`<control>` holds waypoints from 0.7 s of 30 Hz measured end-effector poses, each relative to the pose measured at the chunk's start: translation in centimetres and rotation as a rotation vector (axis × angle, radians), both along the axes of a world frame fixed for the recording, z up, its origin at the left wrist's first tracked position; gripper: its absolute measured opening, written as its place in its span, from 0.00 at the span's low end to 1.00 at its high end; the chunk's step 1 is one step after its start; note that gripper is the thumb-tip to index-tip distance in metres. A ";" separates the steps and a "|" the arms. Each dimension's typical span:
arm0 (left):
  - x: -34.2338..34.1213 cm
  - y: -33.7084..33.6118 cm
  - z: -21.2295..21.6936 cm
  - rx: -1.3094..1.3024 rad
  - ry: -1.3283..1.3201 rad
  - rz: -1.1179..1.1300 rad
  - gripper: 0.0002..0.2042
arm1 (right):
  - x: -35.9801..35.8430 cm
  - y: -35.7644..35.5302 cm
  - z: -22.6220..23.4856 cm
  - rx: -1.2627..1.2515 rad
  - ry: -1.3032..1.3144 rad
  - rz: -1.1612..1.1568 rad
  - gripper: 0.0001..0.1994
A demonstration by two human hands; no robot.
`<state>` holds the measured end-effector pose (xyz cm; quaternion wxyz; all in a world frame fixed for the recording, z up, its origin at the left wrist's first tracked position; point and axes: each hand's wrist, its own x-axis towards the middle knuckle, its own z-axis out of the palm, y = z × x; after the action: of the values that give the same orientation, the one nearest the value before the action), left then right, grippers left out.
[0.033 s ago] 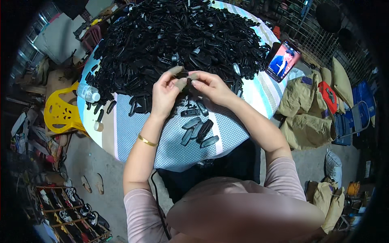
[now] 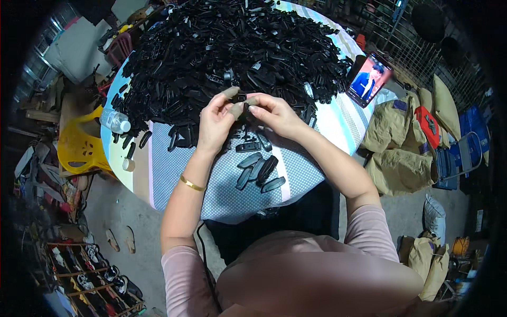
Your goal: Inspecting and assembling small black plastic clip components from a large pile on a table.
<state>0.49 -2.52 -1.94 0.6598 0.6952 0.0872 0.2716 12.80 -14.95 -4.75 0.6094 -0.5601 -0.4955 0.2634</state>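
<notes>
My left hand (image 2: 215,124) and my right hand (image 2: 278,114) meet over the near edge of a large heap of black plastic parts (image 2: 211,50). Thumb and forefinger of each are pinched together, and the fingertips look covered by something greyish. Between them is a small black plastic part (image 2: 242,97), mostly hidden by the fingers, so its exact shape is unclear. Closer to me, a small group of long, oval black pieces (image 2: 257,170) lies on the tablecloth, and a few more (image 2: 248,146) are just below my hands.
The round table wears a patterned cloth (image 2: 177,182). A clear bottle (image 2: 114,121) lies at its left edge near a small round cap (image 2: 128,165). A phone (image 2: 368,79) leans at the right. Beyond are a yellow plastic chair (image 2: 79,142) and brown sacks (image 2: 398,169).
</notes>
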 end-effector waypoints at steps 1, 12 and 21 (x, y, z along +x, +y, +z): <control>0.0 0.3 -0.2 0.000 0.001 0.006 0.20 | -0.1 0.1 -0.1 0.000 0.001 0.006 0.13; -1.0 1.6 1.0 -0.171 0.204 -0.101 0.12 | -1.1 -0.3 1.0 0.064 -0.202 -0.084 0.11; -0.6 -0.1 0.4 -0.053 -0.015 -0.036 0.14 | -2.2 -0.5 1.6 0.005 0.008 -0.156 0.13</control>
<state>-0.12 -2.57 -1.56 0.6832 0.6770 0.0770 0.2626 10.62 -15.42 -3.13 0.6315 -0.5945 -0.4486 0.2159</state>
